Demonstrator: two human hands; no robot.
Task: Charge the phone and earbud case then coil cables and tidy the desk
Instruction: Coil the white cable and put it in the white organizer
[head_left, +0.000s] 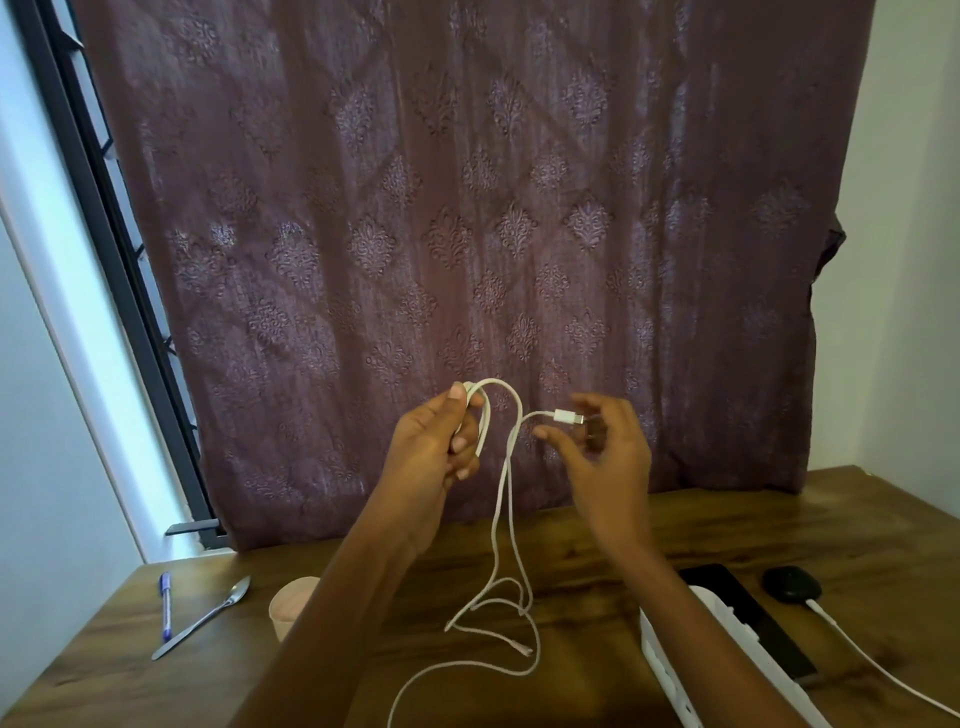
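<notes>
My left hand (441, 447) is raised above the desk and grips folded loops of a white cable (506, 519). The cable arches over to a white USB plug (567, 417) near the fingertips of my right hand (605, 452), whose fingers are spread. The rest of the cable hangs down and lies in loose tangles on the wooden desk (571, 551). At the right a black phone (748, 618) lies beside a white power strip (675, 670). A black earbud case (790, 584) has a second white cable (872, 662) plugged into it.
A blue pen (165, 605), a metal spoon (208, 616) and a pale pink cup (291, 605) sit at the desk's left. A patterned mauve curtain (467, 234) hangs behind the desk, with a dark window frame (104, 234) on the left and a white wall on the right.
</notes>
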